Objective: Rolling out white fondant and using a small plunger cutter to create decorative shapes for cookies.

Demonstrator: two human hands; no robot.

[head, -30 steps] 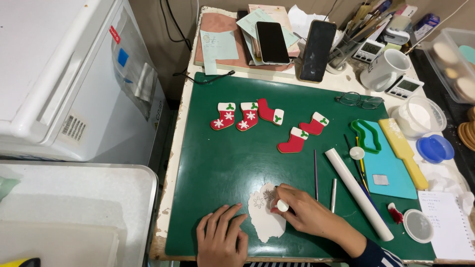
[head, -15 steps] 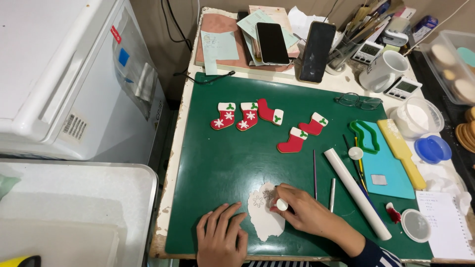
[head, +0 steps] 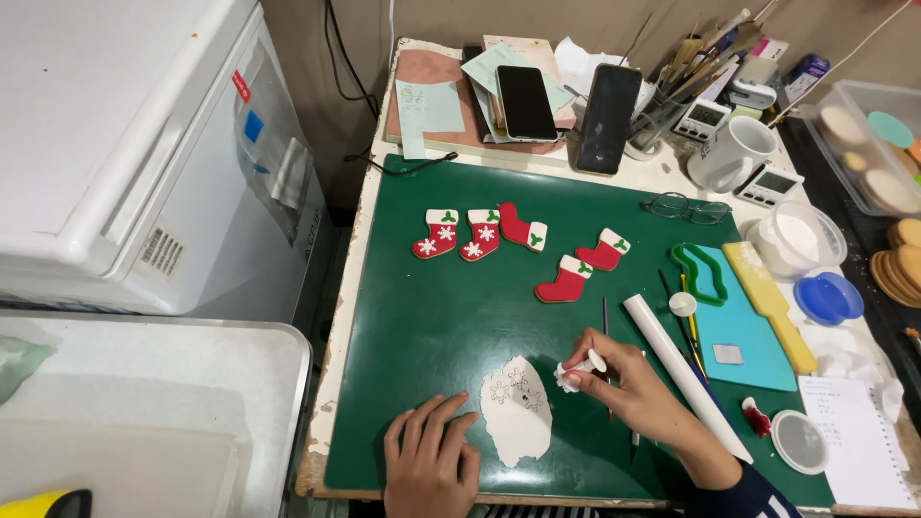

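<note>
A thin white sheet of rolled paste [head: 516,422] lies on the green cutting mat [head: 432,307] near the front edge of the bench [head: 357,288], between the two hands. It is an uneven oval, matt and soft-looking, with several snowflake-shaped cut-outs showing in its upper half.

The right hand [head: 624,379] sits just to the right of the sheet, its fingers [head: 576,376] pinched around a small white plunger cutter [head: 581,366], which points left at the sheet's upper right edge. The left hand [head: 432,465] lies flat on the mat at the sheet's lower left, its fingers spread and holding nothing, their tips just beside the paste.

Half a second ago the right hand lay lower, with the cutter down over the sheet; now it is up and off to the right, and the cut-outs are uncovered (the left hand is where it was).

A smooth white rolling pin [head: 686,376] lies slantwise to the right of the right hand, near a green stocking-shaped cutter [head: 698,273], a turquoise board [head: 743,326] and a yellow flat tool [head: 769,307]. Five red stocking cookies [head: 523,245] with white cuffs and small green leaves lie in a loose row higher on the mat, glossy-iced, two with white snowflakes. Thin modelling tools [head: 606,331] lie between the hand and the pin. Two dark phones [head: 566,105] rest at the back, and a white appliance [head: 125,153] stands to the left of the bench.
</note>
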